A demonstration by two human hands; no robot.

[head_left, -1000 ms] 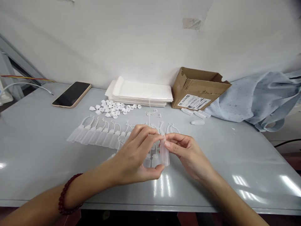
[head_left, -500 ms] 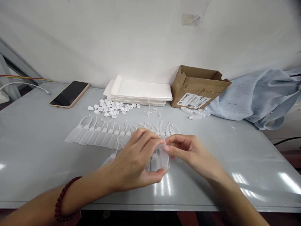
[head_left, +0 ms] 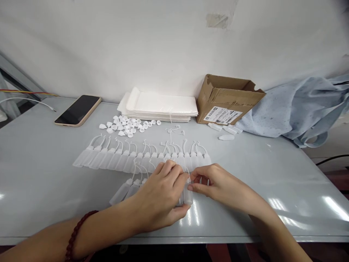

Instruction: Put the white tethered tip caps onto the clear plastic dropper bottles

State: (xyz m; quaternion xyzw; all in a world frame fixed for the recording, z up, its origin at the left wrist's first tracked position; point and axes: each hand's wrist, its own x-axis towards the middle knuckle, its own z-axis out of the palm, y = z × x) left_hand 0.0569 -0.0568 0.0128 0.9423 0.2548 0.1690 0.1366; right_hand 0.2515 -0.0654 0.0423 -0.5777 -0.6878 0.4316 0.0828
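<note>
Both hands meet low over the grey table (head_left: 40, 171) near its front edge. My left hand (head_left: 160, 198) curls round a small translucent plastic bottle (head_left: 188, 194), thumb under it and fingers over its top. My right hand (head_left: 215, 183) pinches the same bottle at its neck from the right. The bottle stands close to the table, beside a short second row of like bottles (head_left: 128, 189). Behind the hands runs a long row of several capped bottles (head_left: 131, 158) lying side by side, thin strings at their tops.
A heap of small white caps (head_left: 127, 125) lies behind the row. Further back are a stack of white bags (head_left: 160, 105), an open cardboard box (head_left: 227, 100), loose bottles (head_left: 226, 131), a phone (head_left: 77, 110) at the left and blue cloth (head_left: 294, 109) at the right.
Both hands have come down and toward me with the bottle, from mid-air above the row to just over the table by the second row. The long row behind them now shows fully.
</note>
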